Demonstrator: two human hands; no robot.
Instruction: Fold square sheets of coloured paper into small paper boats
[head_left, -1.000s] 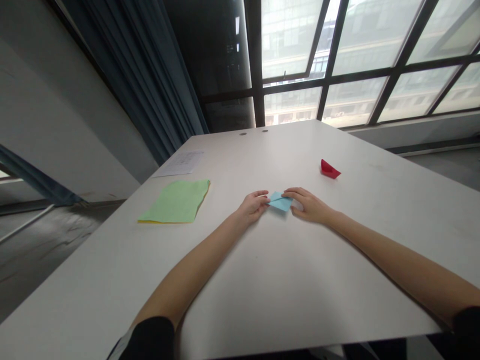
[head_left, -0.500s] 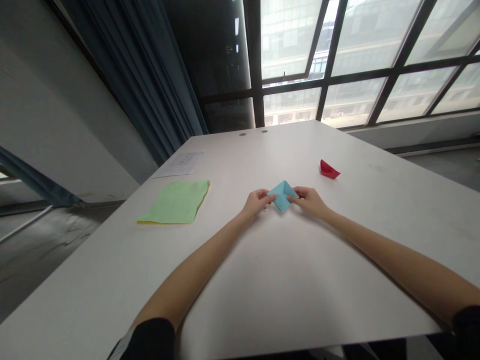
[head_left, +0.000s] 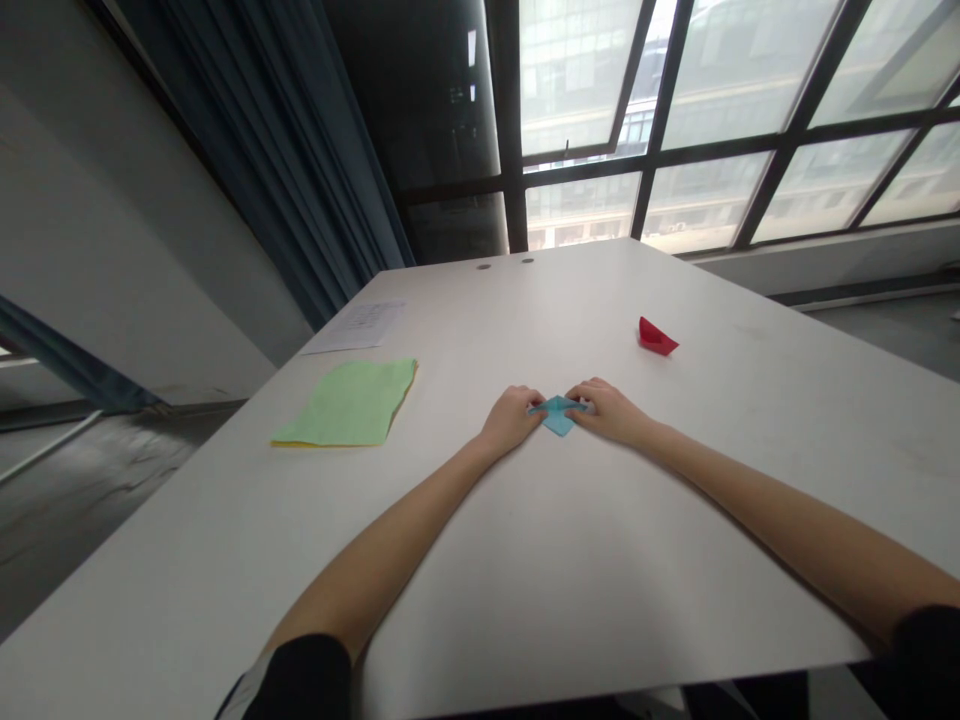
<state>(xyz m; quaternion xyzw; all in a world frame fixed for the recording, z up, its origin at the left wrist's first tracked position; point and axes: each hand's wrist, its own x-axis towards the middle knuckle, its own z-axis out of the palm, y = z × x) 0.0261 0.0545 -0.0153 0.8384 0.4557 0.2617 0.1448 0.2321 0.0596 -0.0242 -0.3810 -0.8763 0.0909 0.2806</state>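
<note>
Both hands meet over a small folded blue paper [head_left: 558,413] lying flat on the white counter [head_left: 570,560], about midway across it and a little beyond the forearms. The left hand [head_left: 508,421] presses on the paper's left corner, and the right hand [head_left: 609,411] presses on its right corner; the fingers of each are curled narrow and pinch or pin the paper's edge, though the view is too small to tell pinching from pressing. Only a small diamond of blue shows between the two hands.

The paper looks thin and very light, soft enough to crease or tear, and likely to slide on the smooth counter unless held down. It is best held at its outer corners or along a folded edge, where the layers are stiffest, with light pressure.

A red paper boat [head_left: 656,337] sits well apart, beyond and to the right. A green sheet [head_left: 346,404] lies flat to the left, with a white printed sheet [head_left: 360,325] beyond it near the counter's edge.
</note>
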